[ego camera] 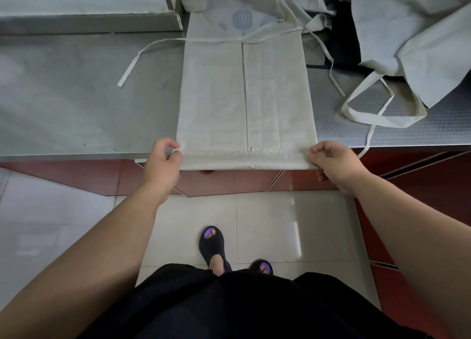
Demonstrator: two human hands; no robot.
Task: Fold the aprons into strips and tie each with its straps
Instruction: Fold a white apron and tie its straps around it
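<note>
One steel counter (76, 96), folded apron (211, 96), pale floor tiles (267, 224)

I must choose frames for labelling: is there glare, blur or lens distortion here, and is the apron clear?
Head view: the apron is sharp and evenly lit; head view: glare streaks lie on the floor tile, not on the apron; head view: the wide lens bows the table edge; head view: the left hand and right hand, pinching its near corners, show little blur.

Pale cream apron (244, 96) with blue utensil print on grey steel table (76, 96).
</note>
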